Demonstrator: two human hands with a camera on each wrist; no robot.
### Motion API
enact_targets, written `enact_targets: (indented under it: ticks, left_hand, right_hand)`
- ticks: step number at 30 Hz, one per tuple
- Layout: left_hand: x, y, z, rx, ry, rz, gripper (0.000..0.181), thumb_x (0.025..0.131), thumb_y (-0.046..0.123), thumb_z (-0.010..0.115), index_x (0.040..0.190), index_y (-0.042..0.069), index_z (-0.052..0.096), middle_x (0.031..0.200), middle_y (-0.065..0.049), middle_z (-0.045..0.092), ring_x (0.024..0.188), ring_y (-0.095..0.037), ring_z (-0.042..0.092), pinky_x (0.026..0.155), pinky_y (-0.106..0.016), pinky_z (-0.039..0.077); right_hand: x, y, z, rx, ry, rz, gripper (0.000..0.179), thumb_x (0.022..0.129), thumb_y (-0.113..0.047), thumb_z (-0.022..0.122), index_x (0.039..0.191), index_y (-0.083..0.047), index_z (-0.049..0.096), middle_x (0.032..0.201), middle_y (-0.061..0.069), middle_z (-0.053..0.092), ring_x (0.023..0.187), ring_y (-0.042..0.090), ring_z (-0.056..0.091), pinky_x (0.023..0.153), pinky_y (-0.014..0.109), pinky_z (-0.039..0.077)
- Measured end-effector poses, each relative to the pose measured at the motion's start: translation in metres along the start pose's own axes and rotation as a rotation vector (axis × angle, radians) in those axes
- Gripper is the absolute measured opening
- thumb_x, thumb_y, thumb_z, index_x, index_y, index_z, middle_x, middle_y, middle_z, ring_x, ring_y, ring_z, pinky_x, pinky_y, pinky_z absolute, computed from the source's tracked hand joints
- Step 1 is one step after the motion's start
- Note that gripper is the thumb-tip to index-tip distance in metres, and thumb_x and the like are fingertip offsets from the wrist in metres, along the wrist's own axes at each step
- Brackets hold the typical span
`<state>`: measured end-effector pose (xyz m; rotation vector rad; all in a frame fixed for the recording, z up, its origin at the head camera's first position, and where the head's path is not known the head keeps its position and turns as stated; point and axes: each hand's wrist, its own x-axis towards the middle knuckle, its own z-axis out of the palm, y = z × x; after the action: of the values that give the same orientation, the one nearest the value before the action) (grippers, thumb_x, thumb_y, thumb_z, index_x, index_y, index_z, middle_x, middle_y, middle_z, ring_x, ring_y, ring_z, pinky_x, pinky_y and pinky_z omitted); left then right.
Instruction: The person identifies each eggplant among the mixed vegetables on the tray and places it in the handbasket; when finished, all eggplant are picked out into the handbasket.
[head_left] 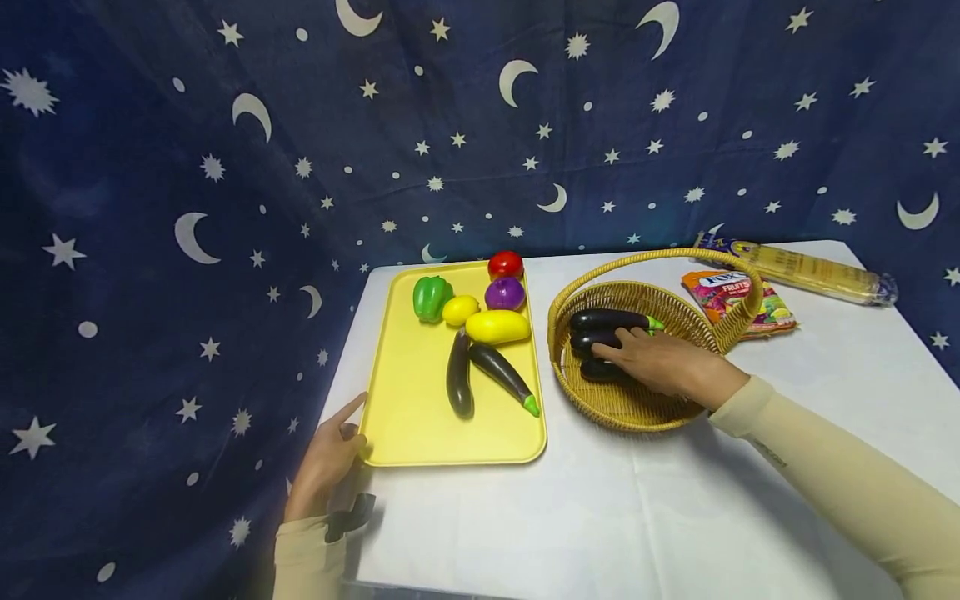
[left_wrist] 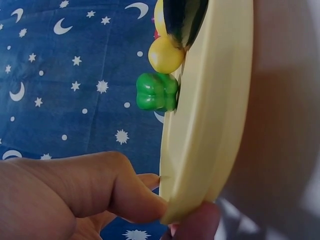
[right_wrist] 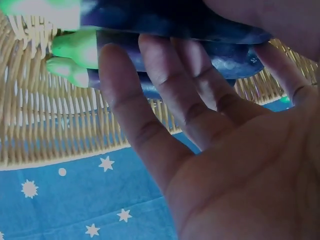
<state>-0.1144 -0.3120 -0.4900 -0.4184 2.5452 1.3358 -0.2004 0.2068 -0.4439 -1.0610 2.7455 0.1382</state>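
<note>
My left hand (head_left: 328, 454) pinches the near left corner of a yellow tray (head_left: 405, 417) between thumb and fingers. My right hand (head_left: 656, 360) reaches over the rim into a wicker basket (head_left: 630, 419) holding three dark eggplants. In the right wrist view its spread, nearly straight fingers (right_wrist: 165, 75) lie against the middle eggplant (right_wrist: 225, 57), just below the nearest eggplant (right_wrist: 150, 17). The third eggplant (head_left: 603, 372) is partly hidden by the hand. Two more eggplants, one long and dark (head_left: 460, 379) and one green-tipped eggplant (head_left: 502, 375), lie on the tray.
Toward the tray's back are a green bell pepper (head_left: 432, 298), lemon (head_left: 461, 310), red tomato (head_left: 506, 265), purple onion (head_left: 505, 293) and long yellow fruit (head_left: 498, 327). Behind the basket's arched handle (head_left: 637, 260) lie a candy bag (head_left: 768, 312) and a long yellow packet (head_left: 813, 271).
</note>
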Motion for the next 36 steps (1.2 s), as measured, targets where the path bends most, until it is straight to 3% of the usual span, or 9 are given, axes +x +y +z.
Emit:
enact_targets:
  ticks: [3,5,7,17,25,28,32,36]
  left_hand:
    - [0.002,0.0,0.0,0.004,0.004,-0.009,0.083,0.089,-0.007,0.054,0.166,0.019,0.04,0.111,-0.02,0.061,0.072,-0.018,0.054,0.056,-0.026,0.048]
    - [0.002,0.0,0.0,0.007,0.008,-0.01,0.083,0.088,-0.008,0.054,0.166,0.019,0.04,0.109,-0.02,0.06,0.071,-0.018,0.053,0.056,-0.025,0.047]
    - [0.003,0.001,-0.001,0.009,0.009,-0.007,0.083,0.089,-0.008,0.053,0.166,0.019,0.04,0.108,-0.019,0.06,0.07,-0.017,0.052,0.055,-0.025,0.046]
    - [0.003,0.002,-0.002,0.014,-0.002,-0.006,0.082,0.089,-0.007,0.055,0.166,0.019,0.04,0.109,-0.019,0.061,0.069,-0.017,0.051,0.055,-0.025,0.044]
    - [0.006,-0.003,0.0,-0.005,0.008,-0.011,0.083,0.089,-0.007,0.054,0.166,0.022,0.041,0.108,-0.018,0.06,0.069,-0.016,0.05,0.055,-0.024,0.043]
    - [0.005,-0.005,0.004,-0.007,0.0,-0.018,0.083,0.089,-0.007,0.055,0.166,0.021,0.04,0.111,-0.02,0.063,0.072,-0.017,0.053,0.057,-0.024,0.044]
    - [0.0,-0.005,0.007,-0.005,0.004,-0.037,0.083,0.088,-0.008,0.054,0.165,0.02,0.041,0.115,-0.023,0.064,0.077,-0.019,0.056,0.058,-0.025,0.045]
    - [0.0,-0.002,0.005,-0.018,0.018,-0.017,0.083,0.088,-0.008,0.053,0.165,0.018,0.042,0.11,-0.021,0.064,0.073,-0.018,0.054,0.057,-0.025,0.044]
  right_hand:
    - [0.004,0.001,0.001,0.01,-0.016,-0.012,0.055,0.098,0.006,0.063,0.145,-0.018,0.05,0.121,0.026,0.06,0.102,0.038,0.064,0.077,0.054,0.061]
    - [0.006,0.001,-0.001,0.041,-0.045,-0.006,0.053,0.099,0.007,0.061,0.144,-0.018,0.047,0.124,0.028,0.059,0.106,0.041,0.066,0.076,0.053,0.061]
    - [0.007,0.0,-0.004,0.078,-0.082,0.011,0.055,0.099,0.008,0.06,0.147,-0.016,0.045,0.131,0.032,0.057,0.116,0.046,0.065,0.08,0.055,0.062]
    - [0.003,-0.001,-0.005,0.163,-0.079,0.052,0.05,0.102,0.008,0.053,0.148,-0.008,0.041,0.145,0.041,0.05,0.134,0.059,0.056,0.102,0.067,0.054]
    - [0.0,0.002,-0.013,0.225,-0.058,0.077,0.049,0.102,0.01,0.05,0.146,-0.008,0.04,0.137,0.035,0.052,0.129,0.055,0.059,0.098,0.063,0.056]
    - [-0.011,-0.004,-0.023,0.249,0.052,0.083,0.043,0.101,0.009,0.054,0.138,-0.01,0.043,0.124,0.026,0.058,0.11,0.044,0.067,0.089,0.056,0.059]
    - [-0.033,-0.03,-0.04,0.223,0.343,0.079,0.037,0.094,-0.002,0.072,0.122,-0.014,0.051,0.102,0.009,0.059,0.079,0.022,0.06,0.068,0.042,0.054]
    - [-0.04,-0.075,-0.049,0.235,0.607,0.061,0.031,0.094,-0.013,0.076,0.121,-0.013,0.061,0.102,0.003,0.062,0.078,0.014,0.057,0.063,0.035,0.053]
